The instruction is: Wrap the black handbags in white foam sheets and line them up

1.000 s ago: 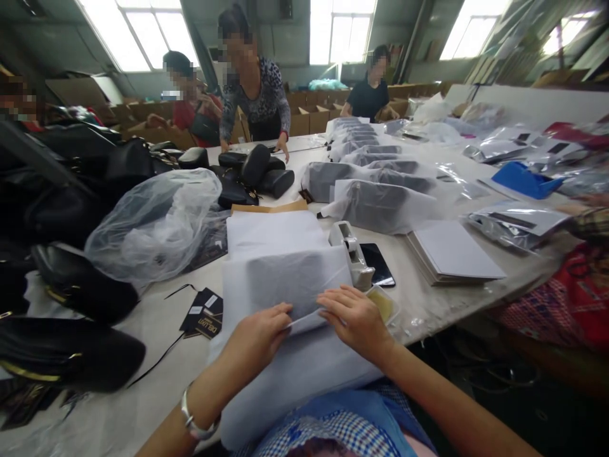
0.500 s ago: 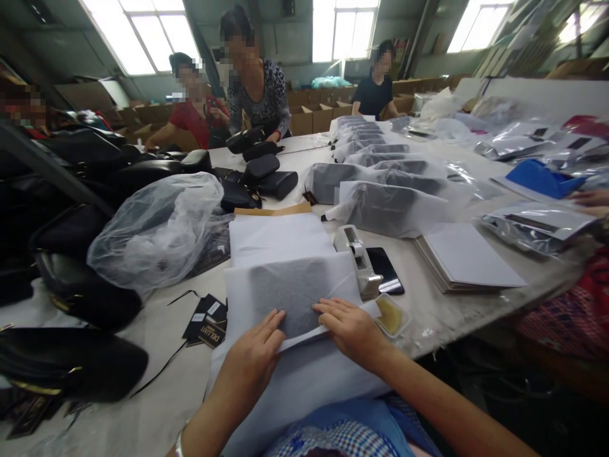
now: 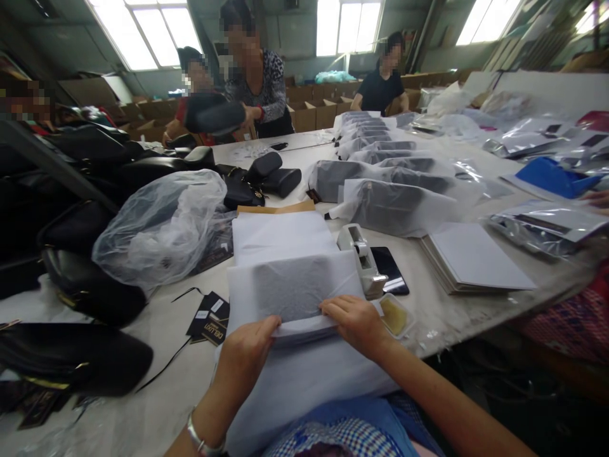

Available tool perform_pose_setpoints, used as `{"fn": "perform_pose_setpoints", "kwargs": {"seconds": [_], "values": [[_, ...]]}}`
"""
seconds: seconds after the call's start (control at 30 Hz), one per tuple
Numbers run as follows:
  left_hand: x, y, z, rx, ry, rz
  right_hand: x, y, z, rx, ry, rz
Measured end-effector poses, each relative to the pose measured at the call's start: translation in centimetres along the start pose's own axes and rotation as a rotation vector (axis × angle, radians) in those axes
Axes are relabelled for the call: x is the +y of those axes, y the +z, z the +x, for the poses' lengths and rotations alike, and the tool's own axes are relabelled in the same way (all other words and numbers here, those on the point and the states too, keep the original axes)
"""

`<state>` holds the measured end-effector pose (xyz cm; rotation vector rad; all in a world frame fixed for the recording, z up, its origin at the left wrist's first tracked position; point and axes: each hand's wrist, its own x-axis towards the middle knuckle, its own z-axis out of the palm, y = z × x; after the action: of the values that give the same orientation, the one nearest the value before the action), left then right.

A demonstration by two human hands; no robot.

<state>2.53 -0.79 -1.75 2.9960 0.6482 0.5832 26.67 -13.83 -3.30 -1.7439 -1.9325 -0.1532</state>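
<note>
A dark item wrapped in white tissue paper [image 3: 292, 289] lies on a stack of tissue sheets [image 3: 280, 231] at the near table edge. My left hand [image 3: 247, 355] pinches the near fold of the paper with curled fingers. My right hand [image 3: 354, 320] presses down on the same fold from the right, fingers bent over the paper's edge. Both hands touch the wrapped item's near side.
A white tape dispenser [image 3: 361, 260], a black phone [image 3: 390, 270] and a small yellow sponge tray [image 3: 394, 316] sit right of the bundle. Wrapped bags [image 3: 394, 203] line the table [image 3: 166, 324]. Black bags [image 3: 71, 362], a clear plastic bag [image 3: 162, 225] and hang tags [image 3: 209, 317] lie left. Several people work opposite.
My hands pulled the tissue fold nearer and gripped it; the left fingers went from flat to curled. A person opposite lifted a black bag off the table.
</note>
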Motion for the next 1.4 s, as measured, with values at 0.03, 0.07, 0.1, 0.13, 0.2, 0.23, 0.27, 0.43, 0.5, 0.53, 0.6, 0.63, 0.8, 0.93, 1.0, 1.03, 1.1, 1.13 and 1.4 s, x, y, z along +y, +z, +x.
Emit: {"fn": "perform_pose_setpoints", "kwargs": {"seconds": [0.03, 0.07, 0.1, 0.13, 0.2, 0.23, 0.27, 0.43, 0.5, 0.53, 0.6, 0.63, 0.8, 0.93, 1.0, 1.03, 1.1, 1.13, 1.4], "values": [[0.0, 0.0, 0.1, 0.001, -0.015, -0.002, 0.0, 0.0, 0.1, -0.012, 0.014, -0.011], [-0.1, 0.1, 0.2, 0.007, -0.025, -0.008, 0.1, 0.0, 0.3, -0.023, 0.028, -0.02], [-0.1, 0.2, 0.2, 0.02, -0.031, -0.018, 0.1, 0.0, 0.4, -0.028, 0.043, -0.025], [-0.1, 0.3, 0.3, 0.041, -0.036, -0.028, 0.2, 0.0, 0.6, -0.025, 0.057, -0.026], [-0.2, 0.6, 0.3, 0.089, -0.048, -0.04, 0.3, 0.2, 0.9, 0.001, 0.091, -0.015], [-0.3, 0.8, 0.4, 0.11, -0.057, -0.037, 0.5, 0.4, 1.1, 0.023, 0.11, -0.004], [-0.3, 1.0, 0.4, 0.129, -0.069, -0.028, 0.6, 0.5, 1.2, 0.049, 0.131, 0.009], [-0.8, 0.9, 1.5, 0.17, -0.098, 0.02, 1.3, 1.2, 1.8, 0.119, 0.209, 0.066], [-0.5, 0.4, 2.0, 0.195, -0.109, 0.046, 1.5, 1.2, 2.0, 0.11, 0.223, 0.072], [-0.2, 0.1, 2.1, 0.226, -0.122, 0.063, 1.6, 1.2, 2.0, 0.105, 0.229, 0.073], [1.0, -0.2, 1.9, 0.296, -0.111, 0.08, 1.7, 1.2, 2.1, 0.095, 0.235, 0.074], [1.7, -0.1, 1.7, 0.315, -0.068, 0.067, 1.7, 1.3, 2.1, 0.091, 0.235, 0.074], [4.8, 2.3, 0.2, 0.122, 0.157, -0.049, 1.6, 1.4, 2.5, 0.094, 0.235, 0.062], [4.6, 3.9, 0.1, 0.044, 0.045, 0.048, 2.3, 0.6, 2.1, 0.156, 0.213, -0.039], [4.2, 4.0, 0.3, 0.019, 0.004, 0.092, 3.5, -0.2, 1.1, 0.261, 0.242, -0.094], [4.0, 4.0, 0.3, 0.003, -0.011, 0.1, 4.3, -0.7, 0.4, 0.329, 0.286, -0.113], [3.7, 4.0, 0.4, -0.016, -0.025, 0.104, 6.1, -1.4, -1.2, 0.449, 0.434, -0.133], [3.7, 4.1, 0.4, -0.021, -0.025, 0.11, 7.1, -1.7, -2.0, 0.483, 0.527, -0.129], [3.3, 5.1, 0.0, -0.009, 0.028, 0.188, 11.2, -1.2, -3.6, 0.391, 1.056, 0.554]]}}
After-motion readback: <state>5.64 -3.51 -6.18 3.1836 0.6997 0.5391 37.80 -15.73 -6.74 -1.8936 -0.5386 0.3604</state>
